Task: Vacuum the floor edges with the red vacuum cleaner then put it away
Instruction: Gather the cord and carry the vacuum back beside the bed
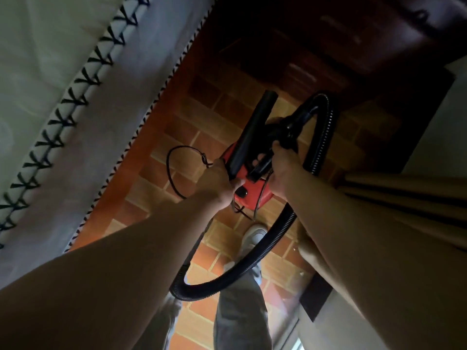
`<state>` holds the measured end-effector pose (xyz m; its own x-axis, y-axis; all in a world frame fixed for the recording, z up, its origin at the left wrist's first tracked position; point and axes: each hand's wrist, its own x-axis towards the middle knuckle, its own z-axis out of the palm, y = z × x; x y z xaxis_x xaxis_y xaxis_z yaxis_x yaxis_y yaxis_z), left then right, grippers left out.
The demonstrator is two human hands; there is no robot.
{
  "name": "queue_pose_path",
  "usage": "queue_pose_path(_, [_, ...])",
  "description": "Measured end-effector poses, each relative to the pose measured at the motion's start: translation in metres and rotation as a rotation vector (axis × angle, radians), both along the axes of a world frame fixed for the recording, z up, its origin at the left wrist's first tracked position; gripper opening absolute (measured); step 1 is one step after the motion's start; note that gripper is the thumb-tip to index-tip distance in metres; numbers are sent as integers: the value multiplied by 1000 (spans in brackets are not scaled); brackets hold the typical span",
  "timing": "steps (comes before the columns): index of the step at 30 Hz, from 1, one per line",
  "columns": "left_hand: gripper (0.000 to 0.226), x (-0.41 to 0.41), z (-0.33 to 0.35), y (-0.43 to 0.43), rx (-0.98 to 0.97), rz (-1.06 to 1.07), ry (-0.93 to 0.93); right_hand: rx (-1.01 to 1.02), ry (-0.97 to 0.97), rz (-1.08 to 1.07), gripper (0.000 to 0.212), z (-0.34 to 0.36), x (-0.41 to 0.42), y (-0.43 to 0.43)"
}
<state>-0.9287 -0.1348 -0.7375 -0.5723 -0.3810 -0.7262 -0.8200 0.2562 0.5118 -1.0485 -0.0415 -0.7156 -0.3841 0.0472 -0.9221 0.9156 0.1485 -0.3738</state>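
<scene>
The red vacuum cleaner [252, 190] hangs above the brick-patterned floor, held between both hands. My left hand [222, 178] grips its left side by the black nozzle tube [250, 132], which points up and away. My right hand [280, 170] curls round the black handle on top. The ribbed black hose [318, 137] arches from the handle to the right, then loops down and under my right arm [227, 279]. A thin black power cord [174, 170] curls in a loop to the left of the vacuum.
A bed with a white cover and black cross-stitch trim [75, 97] fills the left side. Dark wooden furniture [353, 34] stands ahead. Beige curtain folds [404, 193] and a wall are on the right. My white shoe [255, 236] stands on the tiled floor [202, 109].
</scene>
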Motion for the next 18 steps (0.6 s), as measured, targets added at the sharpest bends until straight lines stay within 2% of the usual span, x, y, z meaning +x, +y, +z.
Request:
queue_pose_path(3, [46,-3,-32,0,67,41,-52,12,12,99,18,-20,-5,-3])
queue_pose_path(7, [47,-13,-63,1,131,68,-60,15,24,193,28,-43,-12,-9])
queue_pose_path(15, [44,-36,-94,2,97,9,-50,52,19,270,15,-79,-27,-19])
queue_pose_path(18, [42,-42,-109,-3,77,16,-81,50,33,275,20,-93,-32,-21])
